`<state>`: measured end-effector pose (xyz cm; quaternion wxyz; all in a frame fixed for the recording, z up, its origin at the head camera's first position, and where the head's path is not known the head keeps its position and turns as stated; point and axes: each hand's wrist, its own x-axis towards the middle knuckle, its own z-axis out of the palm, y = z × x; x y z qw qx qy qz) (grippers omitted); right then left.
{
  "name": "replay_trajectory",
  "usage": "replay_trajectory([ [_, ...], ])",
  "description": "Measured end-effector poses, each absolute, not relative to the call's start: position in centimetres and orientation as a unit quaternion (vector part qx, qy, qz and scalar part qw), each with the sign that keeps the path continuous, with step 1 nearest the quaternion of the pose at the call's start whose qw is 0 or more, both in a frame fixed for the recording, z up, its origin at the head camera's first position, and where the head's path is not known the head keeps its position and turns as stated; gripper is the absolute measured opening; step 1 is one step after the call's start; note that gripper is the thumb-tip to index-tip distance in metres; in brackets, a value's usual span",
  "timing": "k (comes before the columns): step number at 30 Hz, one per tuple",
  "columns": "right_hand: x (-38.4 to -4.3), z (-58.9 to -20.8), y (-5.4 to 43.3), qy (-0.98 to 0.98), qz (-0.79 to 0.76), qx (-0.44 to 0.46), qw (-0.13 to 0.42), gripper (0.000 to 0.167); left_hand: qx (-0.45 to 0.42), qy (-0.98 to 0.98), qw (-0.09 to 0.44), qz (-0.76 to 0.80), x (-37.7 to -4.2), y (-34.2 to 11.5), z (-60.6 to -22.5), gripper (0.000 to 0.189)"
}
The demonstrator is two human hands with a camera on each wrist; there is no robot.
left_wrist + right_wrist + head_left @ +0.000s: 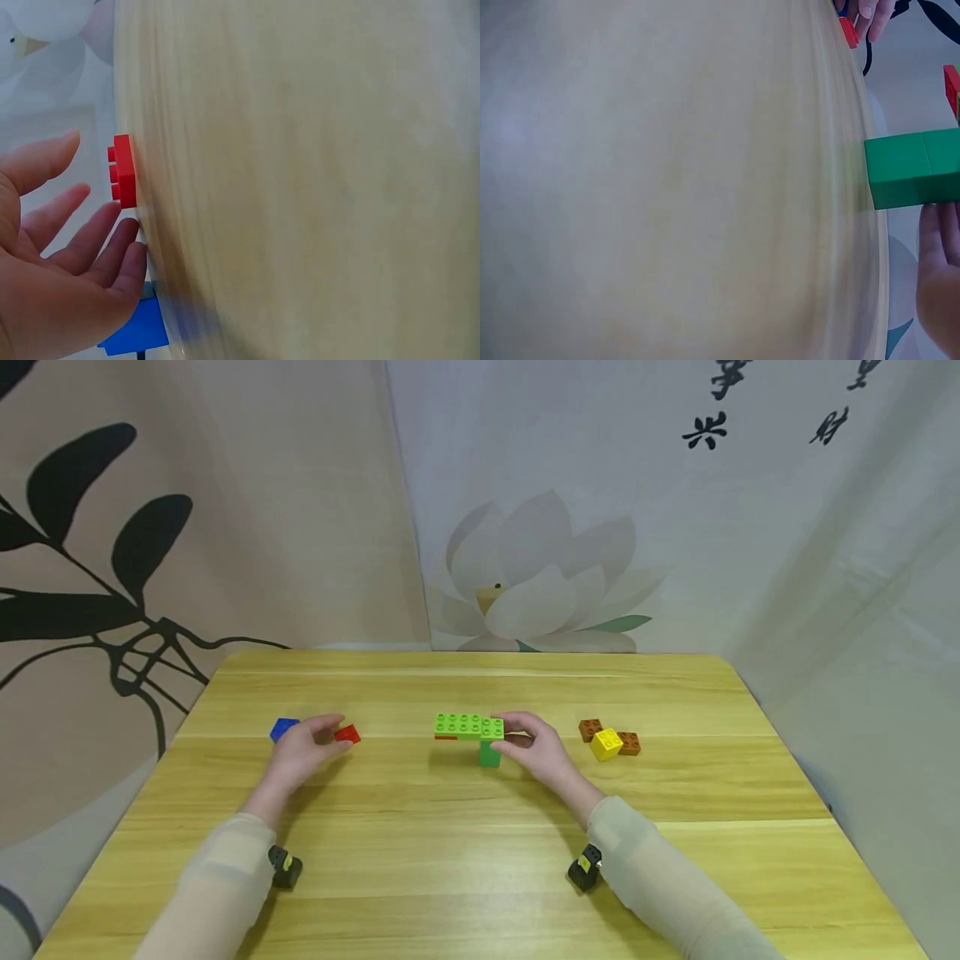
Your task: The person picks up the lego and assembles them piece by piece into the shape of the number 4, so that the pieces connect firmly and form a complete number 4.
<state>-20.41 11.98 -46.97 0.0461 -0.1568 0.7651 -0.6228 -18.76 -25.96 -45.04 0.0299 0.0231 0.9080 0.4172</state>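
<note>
My left hand hovers at a small red brick, thumb and fingers spread apart around it. In the left wrist view, a gap shows between the thumb and the red brick; whether a fingertip touches it I cannot tell. A blue brick sits just behind that hand, partly hidden. At mid-table, my right hand holds the right end of a brick structure: lime-green bricks lie across the top, with red under their left end, above a green column. The right wrist view shows the column close up.
To the right of the structure lie a yellow brick and two brown bricks, one at the back and one beside it. The wooden table ends at a curtain behind.
</note>
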Motion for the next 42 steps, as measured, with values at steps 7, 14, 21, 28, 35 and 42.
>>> replay_trajectory([
  [7, -20.48, -47.42, 12.21, 0.772, -0.617, -0.142, 0.066, 0.044, 0.018, 0.904, 0.043, 0.425, -19.06, -25.92, -45.17, 0.055],
  [14, -20.47, -47.59, 12.40, 0.777, -0.608, -0.134, 0.091, 0.044, 0.025, 0.906, 0.038, 0.421, -19.28, -26.12, -45.36, 0.053],
  [21, -20.55, -47.62, 12.50, 0.775, -0.611, -0.134, 0.094, 0.045, 0.026, 0.906, 0.045, 0.420, -19.42, -26.11, -45.28, 0.053],
  [28, -20.66, -47.86, 12.70, 0.776, -0.609, -0.131, 0.103, 0.041, 0.023, 0.904, 0.043, 0.424, -19.50, -26.16, -45.38, 0.052],
  [35, -20.57, -47.77, 12.76, 0.773, -0.611, -0.123, 0.117, 0.039, 0.017, 0.902, 0.046, 0.429, -19.67, -26.23, -45.69, 0.052],
  [42, -20.50, -47.95, 12.73, 0.772, -0.613, -0.118, 0.119, 0.040, 0.025, 0.907, 0.045, 0.418, -19.70, -26.20, -45.71, 0.052],
])
